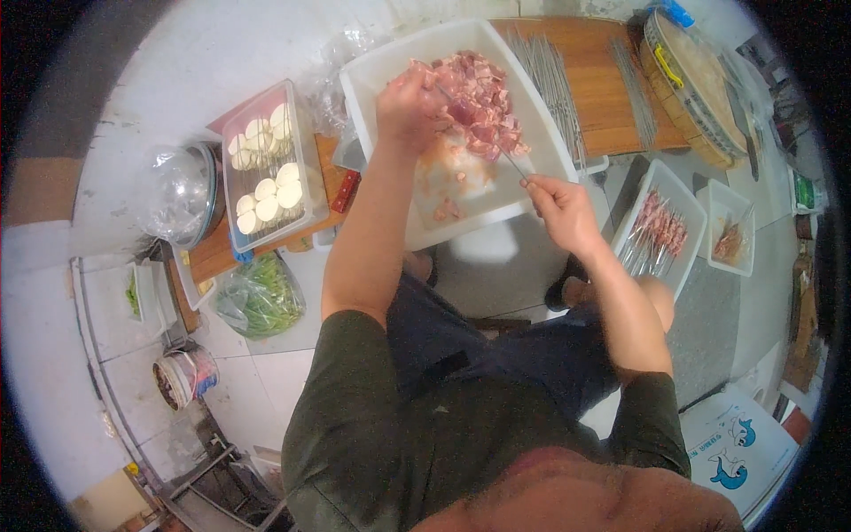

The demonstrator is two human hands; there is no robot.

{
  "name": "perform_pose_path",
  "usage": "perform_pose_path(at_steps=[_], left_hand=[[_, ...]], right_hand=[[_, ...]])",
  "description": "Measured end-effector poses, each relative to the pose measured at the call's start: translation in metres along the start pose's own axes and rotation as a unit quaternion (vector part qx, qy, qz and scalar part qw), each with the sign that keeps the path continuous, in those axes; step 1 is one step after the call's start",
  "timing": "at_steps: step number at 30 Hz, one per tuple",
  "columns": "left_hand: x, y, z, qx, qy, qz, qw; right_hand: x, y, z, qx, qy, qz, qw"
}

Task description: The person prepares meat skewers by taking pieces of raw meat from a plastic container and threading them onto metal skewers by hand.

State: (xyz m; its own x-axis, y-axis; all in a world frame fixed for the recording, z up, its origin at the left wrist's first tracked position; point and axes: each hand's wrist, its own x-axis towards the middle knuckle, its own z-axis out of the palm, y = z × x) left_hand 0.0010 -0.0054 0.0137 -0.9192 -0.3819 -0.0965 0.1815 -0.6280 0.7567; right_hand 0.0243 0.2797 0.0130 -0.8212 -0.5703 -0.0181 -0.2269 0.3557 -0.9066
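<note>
A white plastic bin [553,120] in front of me holds a pile of raw meat pieces [485,110], with a few small scraps [449,209] near its front side. My right hand [566,211] pinches one end of a thin metal skewer [513,163] at the bin's right front rim. The skewer slants up and left over the meat toward my left hand [409,110]. That hand is closed around raw meat at the pile's left side, near the skewer's far part. My fingers hide much of the piece they grip, and meat covers the skewer's middle.
Bare metal skewers [545,86] lie on a wooden board [595,73] beside a round chopping block [698,86] bearing a knife [744,136]. Skewered meat fills part of a tray [691,219] at right. Left are a container [309,173] of skewered white slices and bagged greens [262,299].
</note>
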Motion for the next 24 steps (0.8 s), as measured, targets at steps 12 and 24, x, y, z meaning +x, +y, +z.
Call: perform_pose_path(at_steps=[12,24], left_hand=[[-0.002,-0.010,0.004,0.064,-0.092,0.033,0.993],[-0.001,-0.018,-0.002,0.100,-0.172,0.059,0.978]], right_hand=[[0.010,0.003,0.003,0.016,-0.009,0.004,1.000],[0.020,-0.017,0.013,0.052,-0.024,0.041,0.998]])
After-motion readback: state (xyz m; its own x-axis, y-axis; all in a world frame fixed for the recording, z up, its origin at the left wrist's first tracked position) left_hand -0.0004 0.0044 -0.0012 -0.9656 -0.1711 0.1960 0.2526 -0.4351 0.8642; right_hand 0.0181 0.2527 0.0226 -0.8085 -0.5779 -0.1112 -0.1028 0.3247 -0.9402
